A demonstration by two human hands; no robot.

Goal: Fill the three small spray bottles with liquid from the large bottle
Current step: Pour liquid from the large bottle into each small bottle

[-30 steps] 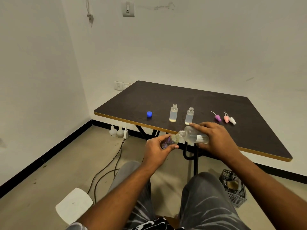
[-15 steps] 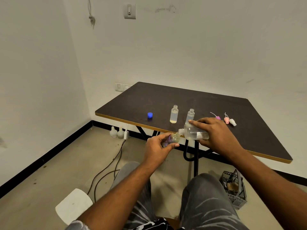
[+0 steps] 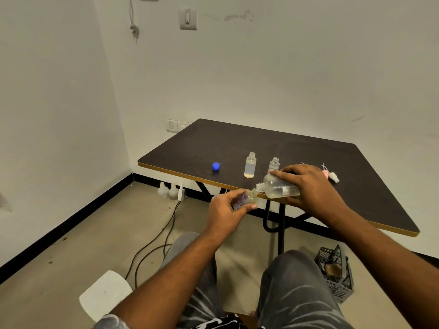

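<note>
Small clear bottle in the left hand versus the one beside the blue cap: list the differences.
The held small clear bottle is tilted in the left hand; the standing small clear bottle is upright on the dark table, untouched. The held bottle's mouth meets that of the large clear bottle; the standing bottle's is free. Both are uncapped.

A plain, sparsely furnished room, more a makeshift workspace than a kitchen or lab: bare white walls (scuffed near the top) meet in a corner above black skirting. A switch and a socket plate sit in the plaster, and cables trail over the bare floor. A dark surface on black metal legs stands near a plastic crate and a white stool.
</note>
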